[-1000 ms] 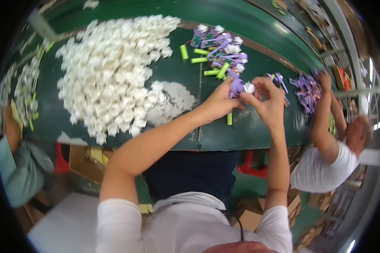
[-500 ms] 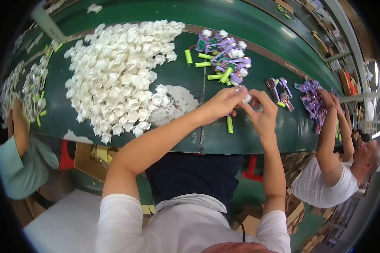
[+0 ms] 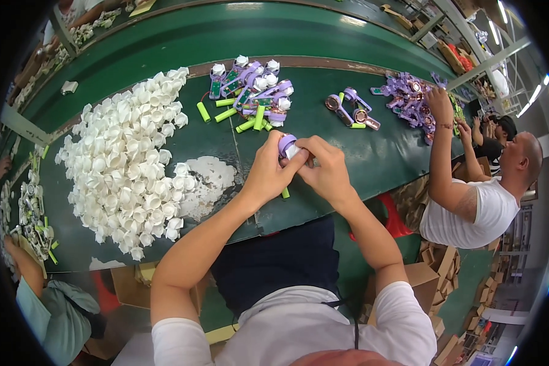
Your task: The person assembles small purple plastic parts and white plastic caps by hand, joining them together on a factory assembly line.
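Brown cardboard boxes [image 3: 430,283] stand on the floor below the green table [image 3: 372,152], to the right of the person's lap; no readable label shows on them. Above the table's near edge, the left hand [image 3: 267,174] and right hand [image 3: 328,171] are both closed on one small purple part with a white cap [image 3: 288,146], fingertips meeting around it. A green stick [image 3: 285,193] lies on the table just under the hands. On the table's left lies a big heap of white caps [image 3: 125,161]; toward its far edge, a pile of purple parts and green sticks [image 3: 250,94]. Compared with half a second ago, the hands sit nearer the table's middle and the cap heap lies more to the left.
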A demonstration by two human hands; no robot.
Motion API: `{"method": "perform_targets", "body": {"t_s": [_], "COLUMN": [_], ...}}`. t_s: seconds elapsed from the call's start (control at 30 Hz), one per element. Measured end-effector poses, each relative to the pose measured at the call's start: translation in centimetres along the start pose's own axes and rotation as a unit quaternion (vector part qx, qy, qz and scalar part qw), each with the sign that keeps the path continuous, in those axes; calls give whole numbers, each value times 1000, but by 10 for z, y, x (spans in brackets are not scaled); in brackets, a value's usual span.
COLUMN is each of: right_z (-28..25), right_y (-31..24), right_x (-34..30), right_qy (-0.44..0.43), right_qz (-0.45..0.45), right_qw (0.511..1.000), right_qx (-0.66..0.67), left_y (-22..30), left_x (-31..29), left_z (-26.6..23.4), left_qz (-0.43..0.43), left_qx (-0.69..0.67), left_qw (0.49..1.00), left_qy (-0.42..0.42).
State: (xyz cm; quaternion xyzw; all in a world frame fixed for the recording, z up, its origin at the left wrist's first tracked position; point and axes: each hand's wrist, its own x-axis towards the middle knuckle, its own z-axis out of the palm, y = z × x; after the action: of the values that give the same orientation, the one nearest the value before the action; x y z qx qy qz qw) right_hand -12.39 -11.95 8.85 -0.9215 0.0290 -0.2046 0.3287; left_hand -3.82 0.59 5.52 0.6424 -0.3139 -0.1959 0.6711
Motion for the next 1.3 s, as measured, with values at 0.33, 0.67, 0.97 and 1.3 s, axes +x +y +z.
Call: {"method": "perform_targets", "body": {"t_s": [0.33, 0.67, 0.97, 1.3], "right_z": [16, 45, 41, -20], "right_y": [25, 14, 12, 80], "right_x": [-11, -4, 23, 72], "right_qy": [38, 95, 76, 233], "right_qz": [44, 44, 194, 29], "right_qw": [952, 846, 810, 954], "right_qx": [301, 522, 548, -189], "left_y": [-10, 1, -23, -22], "left_x": [3, -5, 2, 0], "left_z": [-7, -6, -2, -4], "left_qz": [-61, 89, 69, 174], "left_qx": [-273, -249, -141, 222], "left_qw": [960, 964, 984, 925], "left_qy": [-1, 24, 89, 253]}}
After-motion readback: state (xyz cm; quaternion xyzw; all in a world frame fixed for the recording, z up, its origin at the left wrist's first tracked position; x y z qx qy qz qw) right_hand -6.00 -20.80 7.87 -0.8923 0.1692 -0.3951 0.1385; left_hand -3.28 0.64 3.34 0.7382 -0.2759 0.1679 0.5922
